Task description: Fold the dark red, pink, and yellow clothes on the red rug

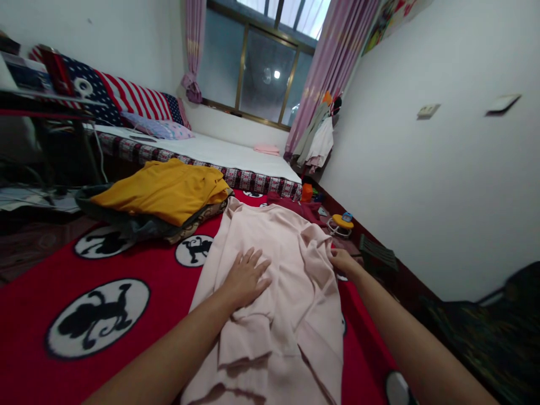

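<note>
Right grip (345, 260) closed on shirt (291, 242), pinching fabric at its right-hand edge; left grip (248, 279) not grasping, palm down on shirt front, fingers slightly spread. Shirt pale pink, laid out on red blanket (169, 288), a sleeve folded over front, some wrinkles. Yellow garment (169, 188) tops pile (145, 229) at left, maroon cloth (301, 209) just beyond collar, bed (219, 151) further back under window (270, 73)

The red blanket (164, 292) leaves passage between left forearm (177, 351) and yellow garment (169, 188).
</note>
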`<action>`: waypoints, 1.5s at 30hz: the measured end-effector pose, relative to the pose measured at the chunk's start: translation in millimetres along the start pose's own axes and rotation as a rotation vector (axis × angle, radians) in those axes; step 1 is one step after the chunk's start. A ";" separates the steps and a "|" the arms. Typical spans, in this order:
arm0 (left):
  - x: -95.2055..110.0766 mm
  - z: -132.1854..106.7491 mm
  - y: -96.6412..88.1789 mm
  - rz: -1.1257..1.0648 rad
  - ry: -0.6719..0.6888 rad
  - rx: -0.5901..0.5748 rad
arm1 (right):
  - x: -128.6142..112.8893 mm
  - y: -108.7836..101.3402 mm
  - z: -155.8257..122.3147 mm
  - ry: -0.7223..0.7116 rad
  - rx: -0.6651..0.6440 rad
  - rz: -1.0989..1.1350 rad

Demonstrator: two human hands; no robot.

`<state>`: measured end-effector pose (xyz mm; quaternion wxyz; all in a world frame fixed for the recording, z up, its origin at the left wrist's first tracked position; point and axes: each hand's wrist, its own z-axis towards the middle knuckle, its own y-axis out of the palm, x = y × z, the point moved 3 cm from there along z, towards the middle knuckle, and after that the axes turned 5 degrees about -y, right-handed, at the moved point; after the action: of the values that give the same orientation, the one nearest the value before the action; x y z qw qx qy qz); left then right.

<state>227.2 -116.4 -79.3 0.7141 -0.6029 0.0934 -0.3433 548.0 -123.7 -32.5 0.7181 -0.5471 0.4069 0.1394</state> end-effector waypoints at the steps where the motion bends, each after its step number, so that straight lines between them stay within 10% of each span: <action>1: 0.0 -0.2 0.0 -0.008 0.003 0.007 | -5.0 0.3 -0.6 0.010 -0.030 -0.019; 5: 0.1 -1.1 1.6 -0.048 0.011 0.035 | -31.8 -34.9 10.8 0.039 0.039 -0.143; 10: 1.7 -0.7 -4.9 -0.137 0.030 0.100 | -118.9 -78.4 27.9 -0.271 0.599 -0.388; 12: 4.0 -2.3 -13.6 -0.231 0.099 0.172 | -163.0 -56.7 17.6 -0.582 0.643 -0.337; 16: 8.7 -9.6 -27.4 -0.392 0.299 0.284 | -211.1 32.4 -38.8 -1.081 0.135 -0.278; 22: 5.3 -9.4 -20.6 -0.349 0.290 0.308 | -160.8 87.8 -131.7 -1.111 -0.327 -0.232; 32: 2.9 -1.7 -23.2 -0.432 0.195 0.181 | -54.0 62.1 -161.7 -0.791 -0.185 -0.135; 45: 0.6 0.9 -23.4 -0.467 0.169 0.204 | -46.6 65.7 -165.9 -0.747 -0.097 0.008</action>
<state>219.3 -116.9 -57.3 0.6623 -0.5021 -0.0239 -0.5556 404.6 -237.6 -54.0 0.7897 -0.4902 0.1120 0.3514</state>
